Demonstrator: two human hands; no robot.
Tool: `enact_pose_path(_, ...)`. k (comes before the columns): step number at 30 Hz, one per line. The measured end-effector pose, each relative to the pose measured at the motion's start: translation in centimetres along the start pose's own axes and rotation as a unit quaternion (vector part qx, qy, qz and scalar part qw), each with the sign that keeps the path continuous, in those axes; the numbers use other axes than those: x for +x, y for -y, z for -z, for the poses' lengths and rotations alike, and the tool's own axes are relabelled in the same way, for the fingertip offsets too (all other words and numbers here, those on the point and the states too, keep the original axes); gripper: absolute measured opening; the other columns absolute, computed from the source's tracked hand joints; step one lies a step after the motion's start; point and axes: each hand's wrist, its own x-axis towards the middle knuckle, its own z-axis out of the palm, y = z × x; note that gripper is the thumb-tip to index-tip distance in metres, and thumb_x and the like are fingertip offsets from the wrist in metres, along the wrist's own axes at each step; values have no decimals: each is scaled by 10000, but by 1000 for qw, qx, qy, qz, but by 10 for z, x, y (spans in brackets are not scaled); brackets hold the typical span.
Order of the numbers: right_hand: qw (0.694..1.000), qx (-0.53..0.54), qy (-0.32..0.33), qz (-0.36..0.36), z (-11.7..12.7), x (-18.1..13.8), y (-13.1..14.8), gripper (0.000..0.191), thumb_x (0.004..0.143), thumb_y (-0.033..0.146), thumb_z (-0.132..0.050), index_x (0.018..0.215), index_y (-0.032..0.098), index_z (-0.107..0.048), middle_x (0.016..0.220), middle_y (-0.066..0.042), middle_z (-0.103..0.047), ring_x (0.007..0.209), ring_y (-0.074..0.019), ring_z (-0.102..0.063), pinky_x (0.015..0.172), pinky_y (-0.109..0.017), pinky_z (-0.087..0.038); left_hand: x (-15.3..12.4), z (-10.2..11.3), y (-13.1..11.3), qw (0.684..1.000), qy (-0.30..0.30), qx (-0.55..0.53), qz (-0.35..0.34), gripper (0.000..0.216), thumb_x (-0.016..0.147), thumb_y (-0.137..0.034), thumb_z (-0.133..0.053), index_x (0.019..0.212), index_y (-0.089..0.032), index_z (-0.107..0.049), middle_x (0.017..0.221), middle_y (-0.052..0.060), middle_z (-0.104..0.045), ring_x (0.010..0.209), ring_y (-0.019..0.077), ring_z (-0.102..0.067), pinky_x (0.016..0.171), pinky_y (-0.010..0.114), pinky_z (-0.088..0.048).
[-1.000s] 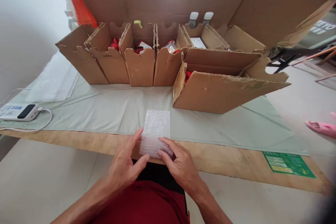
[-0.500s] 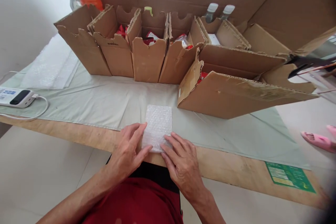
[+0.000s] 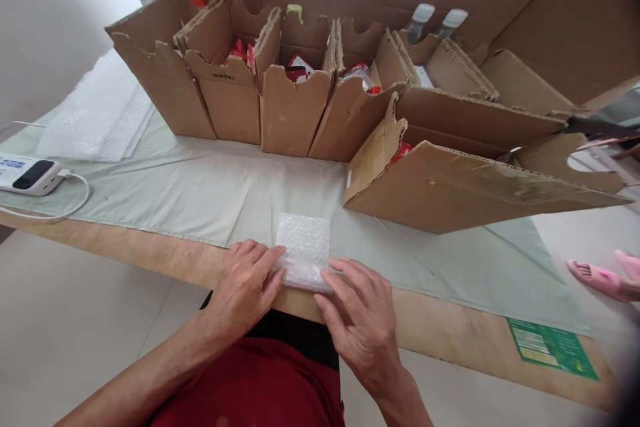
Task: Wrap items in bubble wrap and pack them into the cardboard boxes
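A small piece of bubble wrap (image 3: 304, 237) lies at the table's front edge, its near end folded over into a narrow flap. My left hand (image 3: 246, 283) grips the left end of this fold, thumb at the near edge and fingers on top. At the right end, my right hand (image 3: 363, 307) touches the fold with its fingertips; its fingers are spread and the thumb is apart from the wrap. Whether anything lies inside the fold cannot be seen.
Open cardboard bins (image 3: 295, 117) stand in a row behind, some with red packets. A longer cardboard box (image 3: 450, 187) is at right. Bubble wrap sheets (image 3: 95, 113) lie at left, near a white power bank (image 3: 35, 175) with a cable. Capped bottles (image 3: 421, 17) stand behind.
The near end of the bubble wrap, flat before, is now folded over away from me. My right hand has shifted slightly right, with its thumb off the wrap. The view has tilted a little.
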Motion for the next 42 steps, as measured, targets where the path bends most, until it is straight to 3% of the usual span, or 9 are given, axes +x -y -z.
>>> enact_pose_path(5, 999, 21, 48, 12, -6, 3, -1, 196, 1023, 126, -550, 1172, 210, -646, 1071, -52, -765, 1184, -286, -634, 977, -463, -447, -8, 6, -3, 999, -15, -29, -33, 303, 999, -221, -591, 1299, -183, -565, 1230, 155, -643, 1155, 308, -586, 965, 501, -511)
enact_pose_path(9, 995, 70, 61, -18, -2, 2, -3, 202, 1036, 153, -538, 1198, 213, -643, 1042, -43, -760, 1089, -256, -650, 940, -434, -468, -10, 9, -6, 994, 20, -72, -73, 355, 1002, -91, -518, 1344, -186, -524, 1091, 99, -698, 1069, 254, -609, 962, 463, -507)
enact_pose_path(16, 998, -15, 65, 0, -7, 3, -3, 260, 1016, 192, -574, 1269, 172, -632, 1278, -135, -660, 1221, -314, -571, 1012, -478, -416, 19, -1, 5, 1000, 5, 5, -4, 277, 1026, -240, -516, 1288, -187, -589, 995, 101, -702, 916, 272, -631, 825, 451, -533)
enact_pose_path(21, 998, -9, 52, -16, -24, 21, -11, 216, 1024, 124, -537, 1177, 201, -670, 1135, -76, -718, 1120, -270, -601, 949, -429, -429, -6, 4, 9, 988, -54, -105, 102, 313, 1009, -321, -575, 1315, -261, -604, 1044, 81, -696, 953, 243, -681, 845, 405, -579)
enact_pose_path(27, 997, 70, 3, -33, -19, 22, 11, 192, 1012, 122, -545, 1141, 192, -669, 1052, -57, -721, 1076, -245, -610, 986, -425, -416, -30, 9, -21, 834, -24, -403, 377, 699, 938, -495, -662, 1550, -263, -416, 1344, 130, -664, 1133, 283, -709, 929, 392, -613)
enact_pose_path(31, 986, 154, 16, -64, -7, 2, 18, 236, 966, 167, -562, 1163, 213, -683, 1112, -71, -704, 1056, -245, -637, 943, -419, -486, -3, 12, -42, 775, 13, -470, 423, 930, 848, -598, -729, 1604, -231, -330, 1096, 77, -754, 974, 270, -737, 884, 376, -615)
enact_pose_path(37, 879, 336, 135, -311, 15, -21, -6, 597, 889, 338, -713, 1464, 277, -565, 1326, -96, -685, 1176, -275, -676, 968, -379, -566, 5, -3, -59, 793, 88, -459, 391, 940, 836, -654, -717, 1597, -248, -342, 883, 20, -722, 724, 206, -692, 722, 317, -604)
enact_pose_path(39, 840, 407, 153, -325, 23, -17, -15, 366, 912, 380, -664, 1248, 241, -713, 1077, -71, -763, 971, -245, -732, 848, -328, -587, 6, -8, -60, 838, 84, -430, 325, 805, 890, -659, -660, 1560, -294, -402, 945, 30, -720, 755, 208, -706, 736, 324, -615)
enact_pose_path(42, 859, 403, 126, -290, 49, -7, -30, 209, 922, 377, -642, 985, 223, -768, 878, -45, -757, 801, -211, -719, 751, -282, -569, 37, -3, -58, 942, 23, -308, 129, 690, 954, -624, -600, 1556, -359, -393, 1206, 70, -702, 1057, 262, -716, 903, 374, -610)
